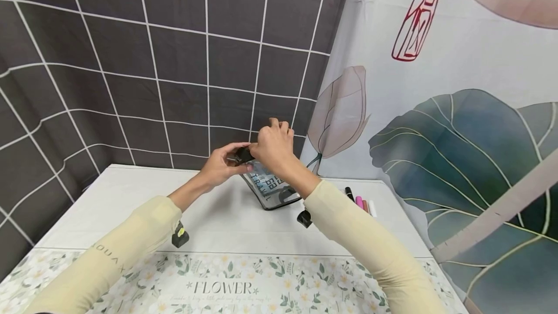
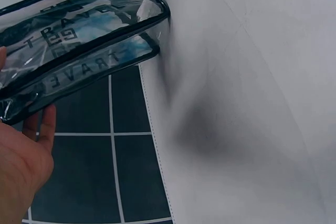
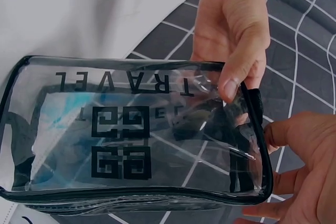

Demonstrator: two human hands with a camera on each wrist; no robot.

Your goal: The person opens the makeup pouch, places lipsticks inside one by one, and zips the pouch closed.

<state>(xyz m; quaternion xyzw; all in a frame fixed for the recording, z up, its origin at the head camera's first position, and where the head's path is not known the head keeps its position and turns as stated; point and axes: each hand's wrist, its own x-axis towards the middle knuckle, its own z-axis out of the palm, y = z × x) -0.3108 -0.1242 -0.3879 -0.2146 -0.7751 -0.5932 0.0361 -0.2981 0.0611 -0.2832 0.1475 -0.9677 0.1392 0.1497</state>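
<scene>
A clear zip pouch [image 1: 268, 183] with black piping and black "TRAVEL" lettering is held tilted over the back of the white table. My left hand [image 1: 220, 166] grips its upper end, thumb on the clear face and fingers on the other side. In the right wrist view, the left hand [image 3: 231, 30] holds a corner of the pouch [image 3: 121, 129]. Beside it, my right hand [image 1: 274, 147] is at the same black-trimmed end, its fingertips at the edge; what they pinch is partly hidden. A pale blue and white patch [image 3: 68, 124] shows through the plastic.
Several markers [image 1: 359, 202] lie on the table's right side, beyond the right sleeve. A flower-print cloth [image 1: 226, 280] covers the table's front edge. A dark grid curtain [image 1: 174, 62] and a leaf-print curtain [image 1: 436, 76] hang behind the white tabletop [image 1: 209, 222].
</scene>
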